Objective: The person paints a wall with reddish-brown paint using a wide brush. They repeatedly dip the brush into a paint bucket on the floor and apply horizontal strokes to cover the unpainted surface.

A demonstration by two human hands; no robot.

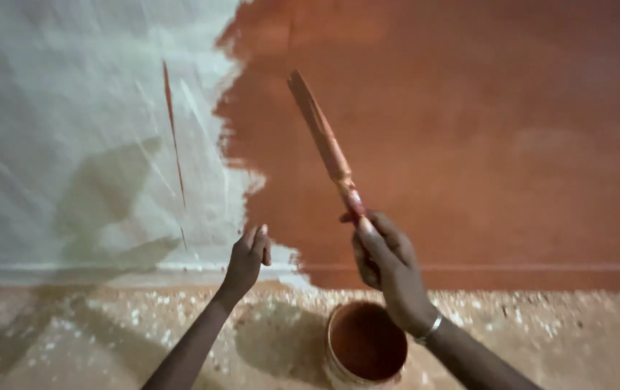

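Orange paint covers the right of the wall point(483, 130) while the left stays white. Our right hand point(386, 263) grips a paintbrush point(328, 148), bristles tilted up-left against the painted part. Our left hand point(248, 256) hangs empty, fingers loosely curled. Below, the paint bucket point(364, 347) sits on the speckled floor point(563, 332).

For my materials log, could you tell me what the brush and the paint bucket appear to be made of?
Brush: probably a wooden handle with soft bristles; everything is coated in reddish-brown paint, so it is uncertain. Bucket: likely plastic, with a pale, paint-smeared rim; the blur leaves it open.
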